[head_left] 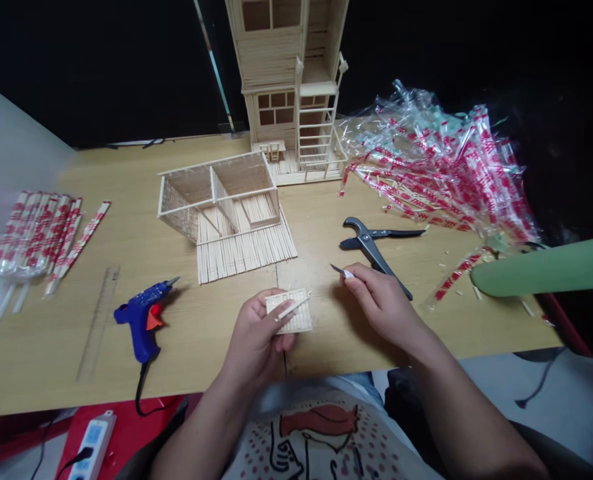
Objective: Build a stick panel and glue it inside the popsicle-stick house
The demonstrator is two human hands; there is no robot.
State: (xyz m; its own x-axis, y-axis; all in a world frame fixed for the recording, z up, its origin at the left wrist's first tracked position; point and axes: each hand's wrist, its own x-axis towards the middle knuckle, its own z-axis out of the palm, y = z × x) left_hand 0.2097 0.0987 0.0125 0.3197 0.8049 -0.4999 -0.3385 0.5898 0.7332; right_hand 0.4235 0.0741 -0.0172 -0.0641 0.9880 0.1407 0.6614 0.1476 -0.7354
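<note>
Near the front of the table, my left hand [259, 330] is closed on a small square panel of wooden sticks [299, 323]. A short loose-looking stick [291, 309] lies slantwise across that panel, under my thumb. To its right, my right hand [381, 300] pinches a small craft knife [341, 271] with a dark, pointed blade aimed left. Knife and panel are apart. Behind the panel stands a two-room stick model [214, 200] without a roof, its stick floor reaching out in front. Dark-handled cutters [371, 247] lie just beyond my right hand.
A taller stick house with a ladder [319, 127] stands at the back. Clear and red wrappers [446, 173] heap at the right, near a green cylinder [541, 267]. On the left are a blue glue gun [144, 310], a clear ruler [99, 320] and wrapped chopsticks [36, 230].
</note>
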